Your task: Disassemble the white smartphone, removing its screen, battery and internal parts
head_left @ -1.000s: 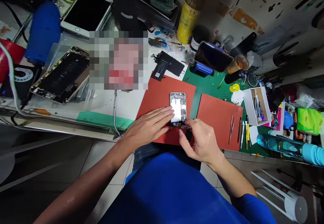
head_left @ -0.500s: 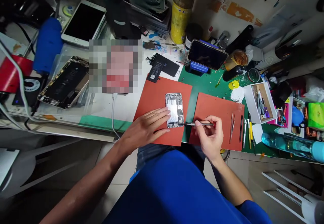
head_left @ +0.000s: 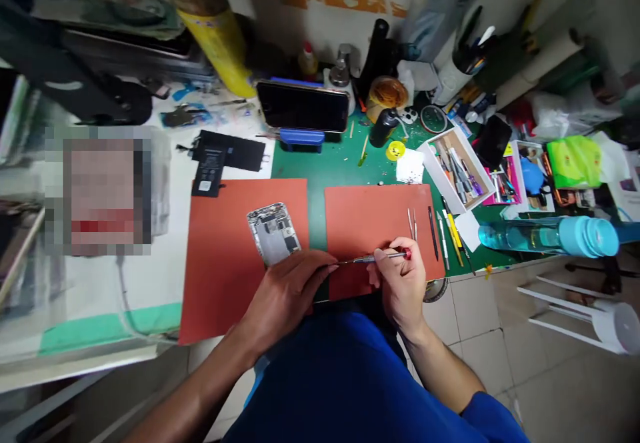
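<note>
1. My left hand (head_left: 287, 293) lies flat with the fingers stretched out. It presses on the near end of the opened phone (head_left: 274, 233) and holds nothing.
2. My right hand (head_left: 400, 283) has its grip pinched on a screwdriver (head_left: 373, 257), thumb and fingertips closed round the handle. The shaft lies level and points left, and its tip meets my left fingertips just beside the phone's near corner.
3. The opened phone rests slightly tilted on the left red mat (head_left: 220, 276), close to the near edge of the worktop (head_left: 345, 163) and about midway along it.
4. I judge the work partly done. The screen is off and the inside is bare, mostly a silvery plate where I would expect a battery.
5. Small boards and parts sit at the phone's far end, so there seems to be more to take out. The screws are too small for me to make out.
6. Counted:
   - two red mats, the right red mat (head_left: 370, 216) just beside the left;
   - one opened phone;
   - one screwdriver in hand;
   - two flat black parts (head_left: 227, 156) past the left mat's far edge;
   - one whole phone on a blue stand (head_left: 303, 106) toward the far edge.
7. One pair of tweezers (head_left: 413, 223) lies on the right mat. About four slim tools (head_left: 443, 229) lie along that mat's right edge.
8. One white tray (head_left: 455, 169) of bits stands behind them, and one blue bottle (head_left: 545, 236) lies on its side at the near right corner.
</note>
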A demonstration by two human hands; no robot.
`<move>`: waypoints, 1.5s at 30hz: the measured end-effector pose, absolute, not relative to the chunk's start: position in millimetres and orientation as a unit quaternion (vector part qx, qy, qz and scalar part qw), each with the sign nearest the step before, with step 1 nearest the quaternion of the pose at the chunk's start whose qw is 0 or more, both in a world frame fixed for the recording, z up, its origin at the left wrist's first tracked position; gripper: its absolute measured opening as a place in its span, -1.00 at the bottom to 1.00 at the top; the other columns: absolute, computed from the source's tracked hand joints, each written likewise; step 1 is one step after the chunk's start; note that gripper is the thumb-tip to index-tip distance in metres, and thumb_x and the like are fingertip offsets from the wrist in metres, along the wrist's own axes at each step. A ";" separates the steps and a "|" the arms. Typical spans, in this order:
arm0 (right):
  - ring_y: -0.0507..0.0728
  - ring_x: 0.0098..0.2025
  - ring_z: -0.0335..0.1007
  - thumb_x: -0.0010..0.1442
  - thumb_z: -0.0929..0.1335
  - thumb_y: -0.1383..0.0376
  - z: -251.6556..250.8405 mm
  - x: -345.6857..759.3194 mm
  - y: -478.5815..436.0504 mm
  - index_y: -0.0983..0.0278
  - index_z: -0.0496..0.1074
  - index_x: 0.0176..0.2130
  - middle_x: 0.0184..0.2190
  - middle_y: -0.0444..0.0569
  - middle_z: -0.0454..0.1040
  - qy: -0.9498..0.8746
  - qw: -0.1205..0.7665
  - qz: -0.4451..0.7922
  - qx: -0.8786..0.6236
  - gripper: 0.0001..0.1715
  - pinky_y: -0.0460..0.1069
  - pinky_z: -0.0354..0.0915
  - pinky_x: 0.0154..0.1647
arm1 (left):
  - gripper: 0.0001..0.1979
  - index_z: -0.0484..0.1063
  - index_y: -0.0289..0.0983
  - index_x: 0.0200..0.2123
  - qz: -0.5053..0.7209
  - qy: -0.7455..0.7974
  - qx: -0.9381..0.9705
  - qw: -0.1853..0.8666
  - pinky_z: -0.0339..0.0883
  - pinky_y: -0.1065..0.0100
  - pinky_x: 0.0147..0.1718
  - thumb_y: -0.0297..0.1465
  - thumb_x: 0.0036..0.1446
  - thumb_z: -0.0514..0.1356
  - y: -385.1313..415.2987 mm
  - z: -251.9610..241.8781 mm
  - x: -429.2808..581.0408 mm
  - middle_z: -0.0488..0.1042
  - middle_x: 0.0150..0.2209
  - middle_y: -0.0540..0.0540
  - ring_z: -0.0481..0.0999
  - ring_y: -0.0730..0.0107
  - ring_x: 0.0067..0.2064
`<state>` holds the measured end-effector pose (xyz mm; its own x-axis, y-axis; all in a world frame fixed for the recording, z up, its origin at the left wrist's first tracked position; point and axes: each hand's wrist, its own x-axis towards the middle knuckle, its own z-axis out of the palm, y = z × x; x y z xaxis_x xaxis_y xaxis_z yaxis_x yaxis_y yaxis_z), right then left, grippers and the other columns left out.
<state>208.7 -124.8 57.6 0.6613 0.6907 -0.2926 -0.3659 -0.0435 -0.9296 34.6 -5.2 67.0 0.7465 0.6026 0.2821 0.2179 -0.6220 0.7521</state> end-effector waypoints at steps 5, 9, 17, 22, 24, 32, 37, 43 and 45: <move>0.01 -0.59 0.46 0.35 0.56 0.12 51.5 216.1 -140.9 0.13 0.30 -0.08 -0.48 -0.27 0.56 -0.114 0.681 0.287 -0.664 -0.59 -0.11 0.36 -0.58 | -0.88 0.58 -0.18 -0.04 0.254 0.228 0.859 0.381 0.55 0.44 -0.07 -0.41 0.52 0.22 8.9 65.7 54.7 0.72 -0.11 0.02 0.74 0.39 -0.11; 0.05 -0.48 0.59 0.37 0.55 0.22 39.5 208.5 -156.2 0.13 0.33 -0.06 -0.41 -0.25 0.56 -0.146 0.691 0.150 -0.692 -0.65 -0.06 0.52 -0.44 | -0.84 0.62 -0.13 -0.08 0.188 0.280 0.888 0.312 0.43 0.36 -0.26 -0.34 0.53 0.21 18.5 59.2 95.5 0.68 -0.17 0.02 0.69 0.35 -0.19; 0.07 -0.44 0.60 0.41 0.50 0.25 24.8 201.4 -163.7 0.15 0.33 -0.05 -0.39 -0.21 0.53 -0.182 0.688 0.126 -0.692 -0.73 -0.04 0.56 -0.42 | -0.77 0.64 -0.15 -0.15 0.134 0.316 0.930 0.134 0.03 0.23 -0.45 -0.33 0.54 0.18 10.0 34.1 145.5 0.61 -0.25 -0.05 0.53 0.29 -0.34; 0.07 -0.43 0.62 0.40 0.50 0.28 24.5 204.7 -163.4 0.15 0.36 -0.04 -0.36 -0.18 0.56 -0.182 0.697 0.118 -0.683 -0.73 -0.07 0.53 -0.46 | -0.72 0.64 -0.15 -0.06 0.142 0.309 0.931 0.130 0.09 0.25 -0.41 -0.27 0.59 0.12 6.9 26.7 144.9 0.60 -0.24 -0.06 0.52 0.32 -0.32; 0.07 -0.43 0.61 0.40 0.50 0.30 25.1 204.5 -163.8 0.15 0.37 -0.04 -0.35 -0.18 0.56 -0.178 0.703 0.125 -0.677 -0.74 -0.07 0.53 -0.46 | -0.69 0.64 -0.16 -0.02 0.144 0.308 0.931 0.132 0.11 0.24 -0.40 -0.25 0.60 0.09 6.6 24.9 144.2 0.60 -0.23 -0.07 0.51 0.30 -0.31; 0.04 -0.45 0.58 0.40 0.50 0.33 24.9 202.6 -168.9 0.14 0.39 -0.03 -0.34 -0.18 0.57 -0.180 0.707 0.143 -0.669 -0.75 -0.06 0.56 -0.42 | -0.68 0.55 -0.26 0.15 0.148 0.270 0.936 0.172 0.38 0.28 -0.19 -0.34 0.61 0.03 7.8 26.5 125.6 0.59 -0.13 -0.16 0.57 0.27 -0.17; 0.03 -0.46 0.56 0.40 0.50 0.32 27.8 203.1 -168.6 0.15 0.39 -0.04 -0.36 -0.18 0.55 -0.189 0.708 0.145 -0.665 -0.76 -0.08 0.54 -0.45 | -0.59 0.44 -0.28 0.34 0.127 0.241 0.949 0.160 0.38 0.19 -0.15 -0.41 0.59 -0.02 7.1 23.7 123.3 0.59 -0.04 -0.23 0.54 0.12 -0.07; 0.00 -0.50 0.48 0.41 0.49 0.30 29.4 203.3 -168.9 0.15 0.37 -0.06 -0.38 -0.20 0.54 -0.190 0.706 0.150 -0.666 -0.78 -0.08 0.54 -0.45 | -0.58 0.47 -0.26 0.33 0.111 0.217 0.958 0.150 0.37 0.13 -0.19 -0.41 0.59 -0.03 6.6 20.2 125.7 0.60 -0.07 -0.23 0.49 0.09 -0.11; 0.00 -0.51 0.47 0.42 0.49 0.29 29.2 203.3 -169.8 0.16 0.36 -0.07 -0.39 -0.20 0.53 -0.192 0.700 0.148 -0.671 -0.78 -0.07 0.54 -0.45 | -0.58 0.47 -0.27 0.33 0.113 0.213 0.958 0.154 0.39 0.14 -0.18 -0.42 0.58 -0.02 5.9 21.9 125.6 0.61 -0.06 -0.24 0.50 0.10 -0.11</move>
<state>203.3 -169.8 29.2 0.8827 0.4645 0.0709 0.0512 0.0549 -0.9972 125.6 5.9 21.9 0.8843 0.4422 0.1501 0.3727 -0.8620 0.3435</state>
